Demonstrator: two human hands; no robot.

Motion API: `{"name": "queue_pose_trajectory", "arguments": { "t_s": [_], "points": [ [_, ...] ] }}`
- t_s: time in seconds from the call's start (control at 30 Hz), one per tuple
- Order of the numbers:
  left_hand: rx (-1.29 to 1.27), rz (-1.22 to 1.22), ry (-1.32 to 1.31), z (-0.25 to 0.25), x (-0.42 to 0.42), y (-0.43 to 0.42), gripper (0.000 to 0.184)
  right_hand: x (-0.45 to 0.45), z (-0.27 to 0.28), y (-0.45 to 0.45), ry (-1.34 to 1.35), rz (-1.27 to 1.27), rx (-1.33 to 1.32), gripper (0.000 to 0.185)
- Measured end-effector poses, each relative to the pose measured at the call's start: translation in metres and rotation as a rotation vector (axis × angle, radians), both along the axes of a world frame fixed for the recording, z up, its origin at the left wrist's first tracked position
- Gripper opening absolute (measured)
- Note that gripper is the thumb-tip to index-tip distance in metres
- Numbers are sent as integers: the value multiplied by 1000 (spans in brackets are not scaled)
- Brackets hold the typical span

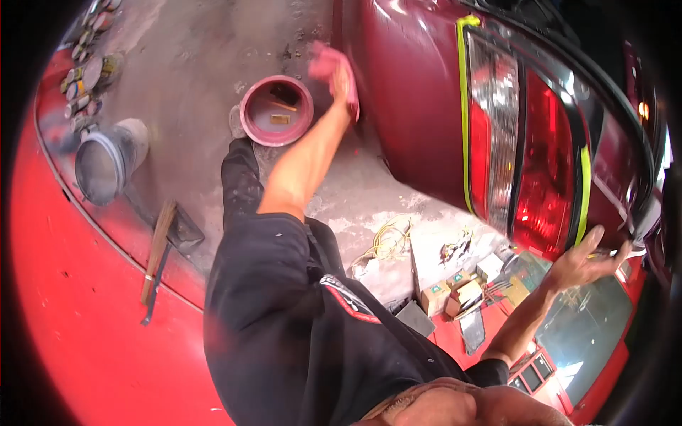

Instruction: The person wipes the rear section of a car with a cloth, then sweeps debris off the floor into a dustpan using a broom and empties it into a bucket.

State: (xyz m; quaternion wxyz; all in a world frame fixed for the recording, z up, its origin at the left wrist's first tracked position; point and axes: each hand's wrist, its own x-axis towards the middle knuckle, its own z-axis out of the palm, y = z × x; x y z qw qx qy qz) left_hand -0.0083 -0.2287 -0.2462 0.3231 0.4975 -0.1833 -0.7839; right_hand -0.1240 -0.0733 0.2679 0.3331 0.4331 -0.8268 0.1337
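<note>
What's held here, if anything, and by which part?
A pink cloth, in the left hand, seemingly by its middle, though blur hides the exact grip. The right hand shows nothing held.

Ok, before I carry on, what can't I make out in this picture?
All in the head view:
- Left hand: motion blur and the cloth hide how its fingers grip.
- Dark item in the tub: too small and shadowed to identify.
- Shirt logo: slanted and too small to read.
- Cans: labels too small and blurred.
- Maroon car: the rest is cut off by the picture's edge.
</note>
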Motion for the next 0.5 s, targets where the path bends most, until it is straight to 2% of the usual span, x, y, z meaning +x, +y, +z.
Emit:
{"name": "queue_pose_trajectory", "arguments": {
  "t_s": [0.07, 0.13, 0.17, 0.2, 0.23, 0.37, 0.47, 0.5],
  "points": [
    [359, 181, 220, -3, 7, 83, 83, 2, 1, 2, -14, 107, -2, 58],
    [570, 344, 287, 29, 13, 147, 73, 1, 1, 8, -29, 157, -23, 63],
    [655, 413, 332, 39, 7, 167, 72, -5, 2, 13, 93, 161, 50, 66],
    [698, 473, 345, 50, -1, 182, 70, -11, 3, 19, 103, 196, 51, 68],
    [729, 532, 351, 60, -7, 197, 69, -12, 3, 20, 107, 264, 32, 68],
    [777, 722, 304, 96, -40, 230, 63, -22, 2, 27, 121, 215, 49, 73],
    [723, 819, 163, 134, -52, 227, 59, -22, 2, 29, 105, 201, 36, 73],
    [635, 813, 33, 151, -52, 224, 58, -21, 2, 30, 98, 200, 32, 73]
  ]
}}
